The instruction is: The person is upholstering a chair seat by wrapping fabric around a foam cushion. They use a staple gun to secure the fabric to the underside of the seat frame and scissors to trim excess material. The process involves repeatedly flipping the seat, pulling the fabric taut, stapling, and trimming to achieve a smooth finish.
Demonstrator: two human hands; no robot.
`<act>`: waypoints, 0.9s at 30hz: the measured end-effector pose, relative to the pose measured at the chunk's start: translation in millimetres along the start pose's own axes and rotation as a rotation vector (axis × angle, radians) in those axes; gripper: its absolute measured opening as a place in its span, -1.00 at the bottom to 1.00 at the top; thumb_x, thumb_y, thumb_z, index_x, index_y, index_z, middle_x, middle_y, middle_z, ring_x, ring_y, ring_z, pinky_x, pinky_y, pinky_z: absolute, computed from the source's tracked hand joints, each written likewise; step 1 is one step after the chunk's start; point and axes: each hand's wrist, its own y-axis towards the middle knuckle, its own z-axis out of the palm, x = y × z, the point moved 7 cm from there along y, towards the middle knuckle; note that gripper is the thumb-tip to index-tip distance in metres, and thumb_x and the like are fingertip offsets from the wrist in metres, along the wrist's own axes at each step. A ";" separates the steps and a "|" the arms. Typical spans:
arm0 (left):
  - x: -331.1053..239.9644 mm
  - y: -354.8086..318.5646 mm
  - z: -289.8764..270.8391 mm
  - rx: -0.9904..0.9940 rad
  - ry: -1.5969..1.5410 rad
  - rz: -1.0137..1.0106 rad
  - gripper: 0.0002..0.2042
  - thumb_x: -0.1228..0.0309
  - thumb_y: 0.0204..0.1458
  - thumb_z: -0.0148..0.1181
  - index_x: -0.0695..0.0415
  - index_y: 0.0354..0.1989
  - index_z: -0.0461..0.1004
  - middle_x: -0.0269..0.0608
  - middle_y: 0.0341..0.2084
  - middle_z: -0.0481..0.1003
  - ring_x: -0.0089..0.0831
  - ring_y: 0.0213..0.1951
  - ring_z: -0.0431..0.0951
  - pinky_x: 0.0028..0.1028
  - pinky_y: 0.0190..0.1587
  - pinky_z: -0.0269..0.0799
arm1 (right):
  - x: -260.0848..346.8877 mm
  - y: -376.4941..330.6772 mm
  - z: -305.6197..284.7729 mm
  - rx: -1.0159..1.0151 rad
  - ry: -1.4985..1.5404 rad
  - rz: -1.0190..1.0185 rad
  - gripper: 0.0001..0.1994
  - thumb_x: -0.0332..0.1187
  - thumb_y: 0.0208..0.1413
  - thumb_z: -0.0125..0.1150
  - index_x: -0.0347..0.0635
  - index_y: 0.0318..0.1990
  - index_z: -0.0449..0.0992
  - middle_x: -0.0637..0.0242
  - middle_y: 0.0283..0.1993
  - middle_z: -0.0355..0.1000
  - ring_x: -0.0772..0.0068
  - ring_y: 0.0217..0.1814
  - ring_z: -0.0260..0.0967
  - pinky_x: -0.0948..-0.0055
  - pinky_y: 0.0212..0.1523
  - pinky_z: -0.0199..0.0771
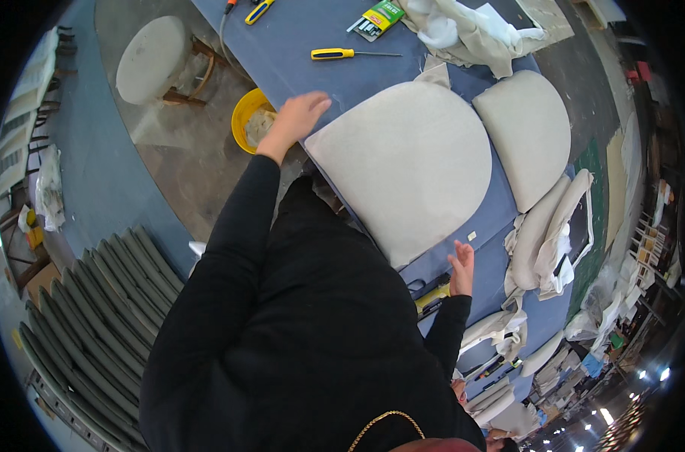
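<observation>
A grey concrete floor (169,162) fills the upper left; a round padded stool (152,59) stands there, stacked grey panels (101,301) lower left, bright ceiling lamps (644,374) lower right.

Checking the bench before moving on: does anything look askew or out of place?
Nothing looks damaged or spilled. The large beige seat cushion lies flat on the blue table, left hand at its corner, right hand near its lower edge.
</observation>
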 end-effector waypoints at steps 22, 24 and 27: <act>-159.6 137.6 157.6 -0.088 0.358 0.198 -0.25 -0.16 0.29 0.19 0.38 0.29 0.43 0.19 0.14 0.56 0.09 0.18 0.58 -0.04 0.25 0.48 | 85.1 147.6 93.4 -1.110 -0.745 0.407 -0.38 0.15 0.54 -0.32 0.12 0.55 0.32 0.23 0.56 0.34 0.04 0.55 0.32 -0.20 0.40 0.35; -180.5 162.1 177.9 -0.065 0.414 0.226 -0.27 -0.17 0.34 0.11 0.37 0.27 0.46 0.18 0.13 0.57 0.07 0.20 0.57 -0.01 0.27 0.46 | 89.6 148.7 94.7 -1.106 -0.754 0.407 -0.39 0.15 0.55 -0.33 0.13 0.55 0.32 0.23 0.56 0.34 0.02 0.54 0.32 -0.20 0.39 0.36; -206.3 200.6 220.1 0.007 0.496 0.287 -0.30 -0.18 0.38 0.03 0.30 0.29 0.49 0.15 0.14 0.58 0.05 0.24 0.55 0.01 0.32 0.40 | 92.0 149.3 91.3 -1.106 -0.758 0.413 -0.39 0.16 0.54 -0.32 0.16 0.55 0.31 0.21 0.57 0.32 -0.02 0.53 0.32 -0.21 0.38 0.36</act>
